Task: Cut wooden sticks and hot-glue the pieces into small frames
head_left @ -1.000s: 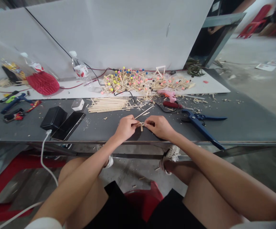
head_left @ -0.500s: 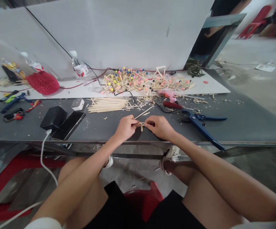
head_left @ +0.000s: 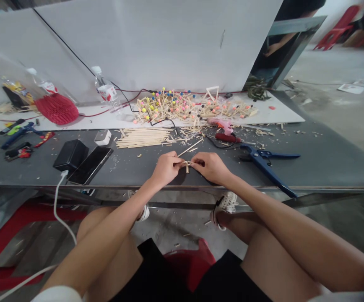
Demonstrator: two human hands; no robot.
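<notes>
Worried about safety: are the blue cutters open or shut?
Open: the blue cutters lie with their handles spread wide apart.

Fingertips of the left hand (head_left: 166,167) and right hand (head_left: 211,167) are covering most of a small stick piece (head_left: 186,166) near the table's (head_left: 310,163) front edge, and how its sticks are joining is too small to tell. Both forearms are running out past the bottom edge. A white cable (head_left: 59,201) is leaving the frame at lower left. A red seat (head_left: 188,262) is showing only between the thighs. At upper right, a white board (head_left: 169,42) and the top edge are cutting off a standing person (head_left: 295,8), leaving an arm and dark clothing. Red chairs (head_left: 336,29) beyond are blurring out. The bottle's (head_left: 105,90) label is proving too small to read.
</notes>
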